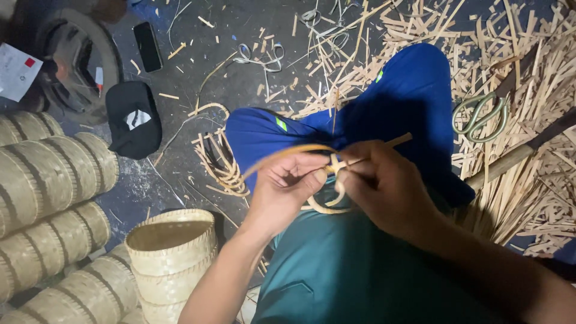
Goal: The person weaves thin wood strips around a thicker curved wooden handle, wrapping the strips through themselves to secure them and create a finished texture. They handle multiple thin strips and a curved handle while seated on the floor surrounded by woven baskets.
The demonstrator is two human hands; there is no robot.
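My left hand [287, 183] pinches a thin, curved bamboo strip [282, 155] that arcs to the left over my lap. My right hand [384, 186] grips the same strip where it loops and crosses itself, and a short stick end [397, 141] pokes out above its fingers. The loop of the strip [327, 207] hangs below both hands. I sit cross-legged in blue trousers [414, 90] and a teal shirt [348, 270].
Woven bamboo baskets [171, 252] stand at lower left, with stacked ones [48, 180] beside them. Bamboo strips and shavings [528, 72] cover the floor at right, with green-handled scissors [480, 114] and a long-handled knife [510, 157]. A black cap [133, 120] and phone [147, 46] lie at upper left.
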